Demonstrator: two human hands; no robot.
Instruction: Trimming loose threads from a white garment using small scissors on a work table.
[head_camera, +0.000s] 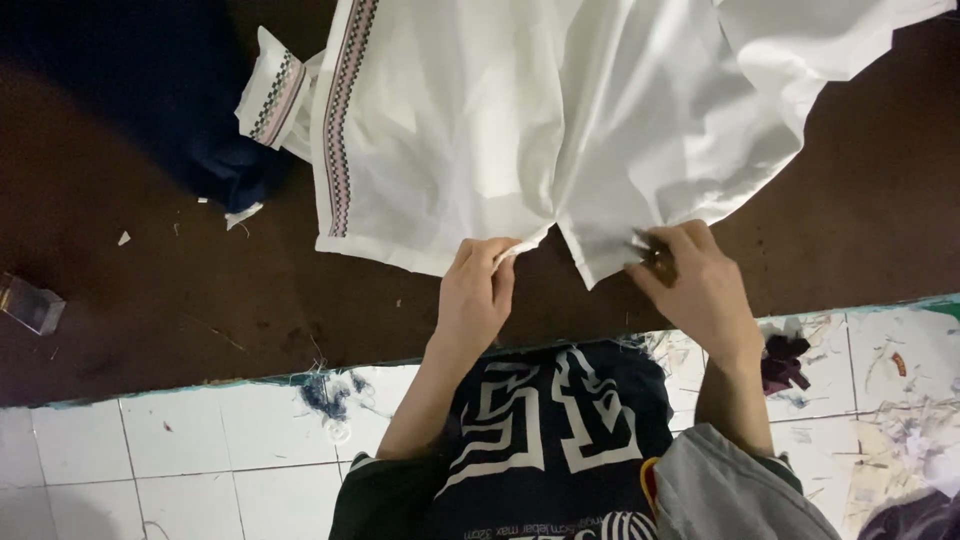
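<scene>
Pinching the near hem of the white garment (520, 120), your left hand (478, 295) is closing its thumb and fingers on the fabric edge right where a slit or split in the hem begins, so that grip is clenched on the cloth. You are resting your right hand (700, 285) on the other side of that split, at the corner of the neighbouring panel, with a small dark metal tool (645, 245) caught between its fingertips; that grip is closed on the tool, and its tip is lying against the garment's edge, though you cannot tell from this view exactly what kind of tool it is. The garment is lying spread across the dark brown tabletop (200, 300), reaching from your hands away to the far edge of the view, crumpled and folded toward the right. Along its left side a patterned woven trim (345, 110) is running in a long strip, and a cuff with the same trim (275, 95) is sticking out just beside it. A dark blue cloth (225, 165) is lying bunched on the tabletop next to that cuff. Far to the left, near the tabletop's edge, a small clear box (30, 305) is sitting well apart from the work. Below the tabletop, white floor tiles (180, 450) are showing, littered with thread and fabric scraps (785, 360) near your right forearm.
</scene>
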